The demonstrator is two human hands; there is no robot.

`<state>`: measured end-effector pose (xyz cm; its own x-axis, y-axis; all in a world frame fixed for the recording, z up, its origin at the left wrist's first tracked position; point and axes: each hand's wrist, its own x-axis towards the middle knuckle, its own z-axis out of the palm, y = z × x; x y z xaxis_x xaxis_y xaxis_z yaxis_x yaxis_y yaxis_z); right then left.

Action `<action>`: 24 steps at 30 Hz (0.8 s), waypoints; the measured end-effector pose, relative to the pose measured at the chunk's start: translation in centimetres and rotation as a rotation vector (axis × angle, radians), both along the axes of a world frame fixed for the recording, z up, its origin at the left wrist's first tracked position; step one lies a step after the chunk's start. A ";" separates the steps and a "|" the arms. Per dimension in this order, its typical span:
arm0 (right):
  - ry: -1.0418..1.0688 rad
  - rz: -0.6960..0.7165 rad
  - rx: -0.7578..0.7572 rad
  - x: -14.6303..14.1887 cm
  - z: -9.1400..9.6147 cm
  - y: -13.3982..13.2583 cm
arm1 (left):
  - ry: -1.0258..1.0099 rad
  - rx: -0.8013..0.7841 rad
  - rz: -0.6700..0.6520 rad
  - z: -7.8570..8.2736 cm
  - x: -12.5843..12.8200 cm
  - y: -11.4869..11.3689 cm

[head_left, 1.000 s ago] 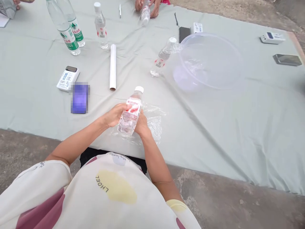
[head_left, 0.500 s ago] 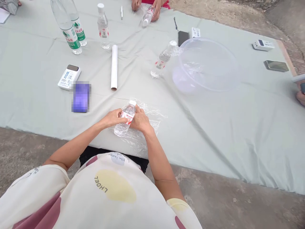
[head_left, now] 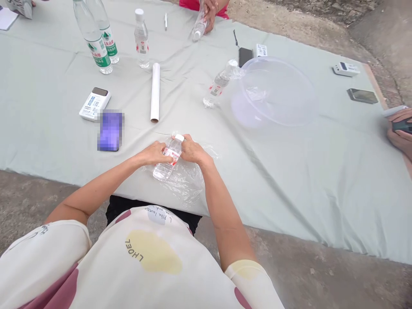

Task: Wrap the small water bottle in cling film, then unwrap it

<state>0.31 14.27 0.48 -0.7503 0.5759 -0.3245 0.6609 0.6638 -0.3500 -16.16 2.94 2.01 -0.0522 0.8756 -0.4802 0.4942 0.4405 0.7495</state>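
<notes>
A small clear water bottle (head_left: 163,171) with a white cap and a red-and-white label leans near the front edge of the table, on a crumpled sheet of cling film (head_left: 188,182). My left hand (head_left: 156,153) is closed around its left side, the thumb across the label. Beside the bottle's neck, my right hand (head_left: 192,151) has its fingers curled on the film at the far right of the cap; some fingertips are hidden. Behind the bottle lies a white roll of film (head_left: 155,92) with a cardboard core.
A translucent basin (head_left: 277,122) stands right of centre, beside a film-wrapped bottle (head_left: 216,88). Several bottles (head_left: 98,53) stand back left. A white device (head_left: 95,104) and a blurred purple object (head_left: 110,131) lie left. Another person's hand (head_left: 209,15) holds a bottle; other hands (head_left: 401,133) hold a dark object right.
My right hand has shifted slightly up beside the cap and its fingers have curled in. The left hand stays on the bottle. The far person's bottle has tilted more upright.
</notes>
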 end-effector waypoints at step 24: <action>0.392 -0.028 0.062 6.9 -7.5 -16.8 | 0.186 -0.136 -0.084 0.3 -1.8 2.4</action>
